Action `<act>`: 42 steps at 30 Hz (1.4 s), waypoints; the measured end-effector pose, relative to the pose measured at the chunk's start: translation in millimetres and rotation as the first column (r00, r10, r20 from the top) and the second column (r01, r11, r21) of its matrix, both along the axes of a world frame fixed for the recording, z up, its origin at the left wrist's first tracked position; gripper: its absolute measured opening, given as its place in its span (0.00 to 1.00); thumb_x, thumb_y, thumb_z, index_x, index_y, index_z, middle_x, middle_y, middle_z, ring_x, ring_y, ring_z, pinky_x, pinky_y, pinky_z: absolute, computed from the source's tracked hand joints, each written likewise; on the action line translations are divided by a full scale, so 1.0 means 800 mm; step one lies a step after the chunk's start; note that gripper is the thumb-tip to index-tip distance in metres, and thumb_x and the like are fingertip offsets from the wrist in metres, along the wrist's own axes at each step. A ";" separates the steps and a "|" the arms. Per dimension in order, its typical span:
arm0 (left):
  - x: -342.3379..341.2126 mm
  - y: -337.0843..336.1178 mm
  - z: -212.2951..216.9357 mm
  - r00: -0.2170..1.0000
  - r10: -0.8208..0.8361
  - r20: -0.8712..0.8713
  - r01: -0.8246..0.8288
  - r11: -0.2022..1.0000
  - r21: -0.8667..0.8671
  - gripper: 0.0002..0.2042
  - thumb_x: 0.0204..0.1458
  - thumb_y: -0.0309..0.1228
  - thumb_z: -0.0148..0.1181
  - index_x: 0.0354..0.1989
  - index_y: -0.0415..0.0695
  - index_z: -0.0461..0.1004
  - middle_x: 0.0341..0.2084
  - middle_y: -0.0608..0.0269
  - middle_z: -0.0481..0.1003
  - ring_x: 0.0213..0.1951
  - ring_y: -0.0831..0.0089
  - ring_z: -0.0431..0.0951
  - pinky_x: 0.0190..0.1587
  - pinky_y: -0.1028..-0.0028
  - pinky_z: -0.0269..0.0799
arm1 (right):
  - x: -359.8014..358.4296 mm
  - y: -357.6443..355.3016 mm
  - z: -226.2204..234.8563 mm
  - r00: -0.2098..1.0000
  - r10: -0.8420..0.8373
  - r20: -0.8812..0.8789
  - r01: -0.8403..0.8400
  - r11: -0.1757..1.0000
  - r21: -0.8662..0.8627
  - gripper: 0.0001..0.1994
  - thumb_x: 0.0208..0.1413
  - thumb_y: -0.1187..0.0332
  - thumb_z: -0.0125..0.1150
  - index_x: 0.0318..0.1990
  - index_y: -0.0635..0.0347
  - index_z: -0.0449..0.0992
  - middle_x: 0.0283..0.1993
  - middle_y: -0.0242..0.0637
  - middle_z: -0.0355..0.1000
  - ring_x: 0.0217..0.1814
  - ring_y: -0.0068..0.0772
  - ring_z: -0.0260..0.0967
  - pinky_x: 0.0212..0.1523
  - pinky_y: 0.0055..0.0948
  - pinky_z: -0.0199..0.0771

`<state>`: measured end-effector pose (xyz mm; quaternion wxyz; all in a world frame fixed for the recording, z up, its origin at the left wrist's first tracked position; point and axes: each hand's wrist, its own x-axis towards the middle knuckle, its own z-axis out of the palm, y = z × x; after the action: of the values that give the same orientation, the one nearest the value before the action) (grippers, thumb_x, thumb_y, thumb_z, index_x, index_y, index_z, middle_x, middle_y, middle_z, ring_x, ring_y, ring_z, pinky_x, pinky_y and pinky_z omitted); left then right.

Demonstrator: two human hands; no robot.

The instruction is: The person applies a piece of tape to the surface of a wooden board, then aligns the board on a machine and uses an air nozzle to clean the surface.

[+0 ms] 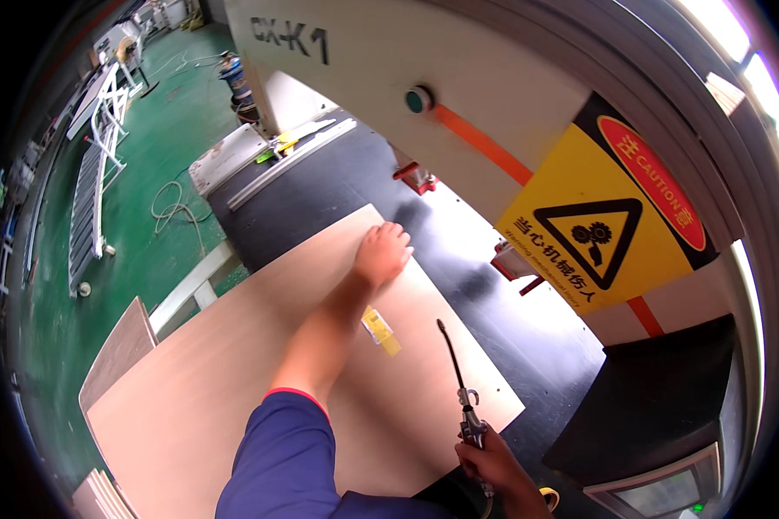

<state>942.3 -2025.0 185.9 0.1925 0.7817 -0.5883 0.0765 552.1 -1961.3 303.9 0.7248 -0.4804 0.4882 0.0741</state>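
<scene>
A large light-wood board lies across the black machine table and reaches out past its left side. At the board's far corner, my left hand is closed with bent fingers over the edge; the fingertips and thumb are partly hidden. A yellow-and-white label is stuck to the board near my left forearm. Low on the right, my right hand is wrapped round the grip of an air blow gun. Its thin black nozzle points up and away over the board's right edge.
The machine's beige beam crosses above the table, with a green button and a yellow warning sign. Red clamps sit beneath it. A screen panel stands at lower right. A ladder and a hose lie left.
</scene>
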 end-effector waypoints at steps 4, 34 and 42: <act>-0.049 0.032 -0.018 0.995 -0.024 -0.092 0.026 0.999 0.021 0.12 0.54 0.38 0.54 0.41 0.44 0.73 0.45 0.57 0.71 0.54 0.61 0.66 0.59 0.62 0.58 | -0.009 0.001 -0.009 0.998 -0.056 0.008 0.056 0.998 0.035 0.11 0.54 0.72 0.60 0.40 0.59 0.63 0.23 0.31 0.65 0.17 0.20 0.61 0.17 0.22 0.60; -0.604 0.801 -0.035 -0.371 0.283 -0.885 -0.868 -0.444 0.222 0.24 0.56 0.44 0.55 0.50 0.36 0.65 0.46 0.49 0.70 0.45 0.62 0.73 0.48 0.66 0.69 | -0.099 0.274 0.019 0.096 0.966 0.241 -0.995 0.099 0.001 0.07 0.58 0.68 0.57 0.36 0.56 0.65 0.25 0.28 0.66 0.23 0.18 0.60 0.23 0.19 0.61; -0.558 0.877 -0.034 -0.220 -0.159 -0.963 -0.852 -0.450 0.269 0.26 0.57 0.51 0.51 0.56 0.46 0.55 0.46 0.52 0.67 0.39 0.61 0.76 0.40 0.62 0.74 | -0.083 0.361 0.023 0.010 0.995 0.102 -0.996 0.020 -0.091 0.08 0.58 0.67 0.58 0.37 0.55 0.65 0.24 0.26 0.64 0.23 0.18 0.60 0.24 0.19 0.61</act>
<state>496.1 -1323.6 158.8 0.7073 0.5138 0.4695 0.1238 486.0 -1672.5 321.9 0.4983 -0.6859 -0.0394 0.5288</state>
